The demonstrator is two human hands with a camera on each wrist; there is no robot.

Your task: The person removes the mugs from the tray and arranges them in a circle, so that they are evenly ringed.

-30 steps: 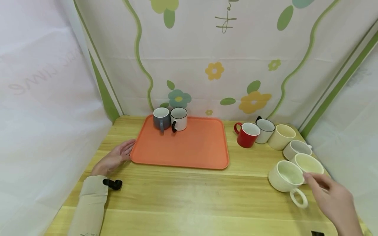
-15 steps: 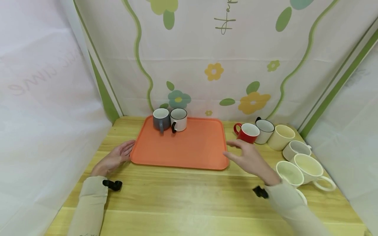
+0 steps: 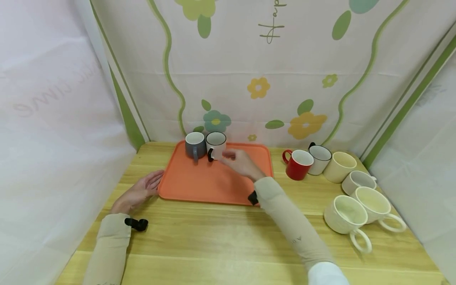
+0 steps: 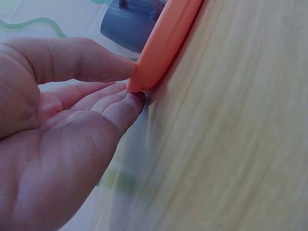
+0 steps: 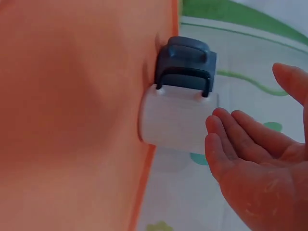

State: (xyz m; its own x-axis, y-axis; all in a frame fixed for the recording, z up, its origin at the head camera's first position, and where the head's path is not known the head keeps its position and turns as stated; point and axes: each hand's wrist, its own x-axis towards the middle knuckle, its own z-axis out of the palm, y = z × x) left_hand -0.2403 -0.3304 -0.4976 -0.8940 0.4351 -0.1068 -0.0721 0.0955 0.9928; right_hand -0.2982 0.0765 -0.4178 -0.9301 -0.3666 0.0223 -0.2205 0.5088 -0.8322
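Note:
An orange tray lies on the wooden table. At its left edge, my left hand pinches the rim between thumb and fingertips, as the left wrist view shows. Over the tray reaches my right hand, holding nothing, its fingers just beside a white mug with a black rim and black handle. In the right wrist view the fingertips overlap that mug's upper side, thumb spread away. A grey-blue mug with a white inside stands directly left of the white one, at the tray's back.
To the tray's right stand a red mug, a second white black-rimmed mug, a pale yellow mug, a whitish mug and two cream mugs, the nearer one in front. Printed cloth walls enclose the table.
My right hand has moved left from the cream mugs, past the tray's right edge, to the white mug at the back. The left hand stays at the tray's rim.

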